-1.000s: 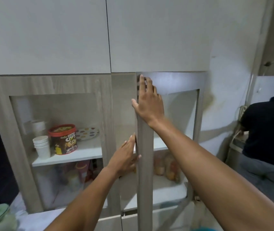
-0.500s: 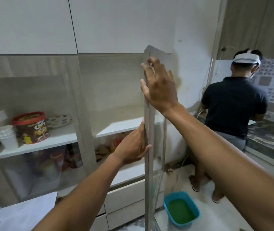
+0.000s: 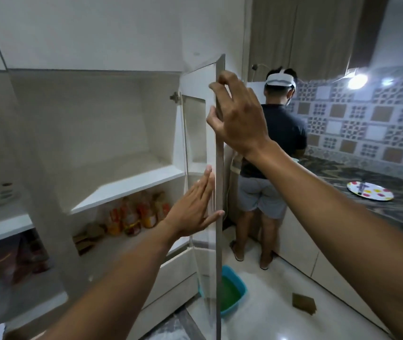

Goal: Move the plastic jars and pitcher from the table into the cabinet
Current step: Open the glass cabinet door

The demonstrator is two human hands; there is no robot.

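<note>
Holding cabinet door (image 3: 219,192) with both hands (image 3: 238,119).

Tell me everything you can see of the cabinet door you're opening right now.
The door is a tall panel with a wood-look frame around a clear pane, hinged on the right side of the cabinet; one metal hinge shows near the top. It stands swung wide open, seen nearly edge-on. The right hand grips its free edge high up; the left hand lies flat against its inner face lower down.
</note>
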